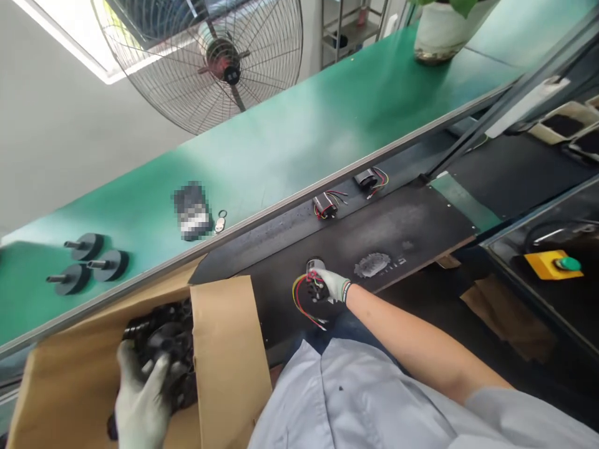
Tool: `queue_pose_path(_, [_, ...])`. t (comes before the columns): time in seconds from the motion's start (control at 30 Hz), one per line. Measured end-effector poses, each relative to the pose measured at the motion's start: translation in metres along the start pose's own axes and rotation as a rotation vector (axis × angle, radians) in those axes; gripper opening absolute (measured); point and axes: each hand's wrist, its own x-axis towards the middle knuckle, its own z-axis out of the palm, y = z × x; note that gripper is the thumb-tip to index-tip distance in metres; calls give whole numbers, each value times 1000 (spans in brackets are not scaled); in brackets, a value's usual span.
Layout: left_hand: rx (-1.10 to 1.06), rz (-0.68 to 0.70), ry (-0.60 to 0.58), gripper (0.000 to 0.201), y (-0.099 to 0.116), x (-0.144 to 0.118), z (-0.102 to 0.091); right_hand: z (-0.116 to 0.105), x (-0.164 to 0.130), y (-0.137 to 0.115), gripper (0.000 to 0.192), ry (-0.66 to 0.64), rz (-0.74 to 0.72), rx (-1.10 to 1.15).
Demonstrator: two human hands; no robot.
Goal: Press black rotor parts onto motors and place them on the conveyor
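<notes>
Head view shows your gloved left hand (pixel 140 399) closed around black plastic parts (pixel 163 349) inside the brown cardboard box (pixel 224 349) at the dark desk's (pixel 412 224) near-left corner. Your gloved right hand (pixel 330 285) is clamped on a small black motor with red and yellow wires (pixel 314 288), resting on the desk near its front edge.

My left hand (pixel 140 399) reaches into the cardboard box (pixel 224 362), gloved fingers closed around black parts (pixel 163 340). My right hand (pixel 330 285) grips a small wired motor (pixel 314 282) on the black bench (pixel 397 231). Two more motors (pixel 346 193) lie farther along it.
</notes>
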Motion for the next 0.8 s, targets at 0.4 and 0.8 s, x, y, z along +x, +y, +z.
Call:
queue_pose_path(0.4, [-231, -84, -757, 47, 37, -73, 267, 22, -27, 2, 42, -303, 284, 652])
queue_pose_path(0.8, [-55, 109, -652, 30, 30, -75, 295, 0, -41, -16, 43, -349, 389, 699])
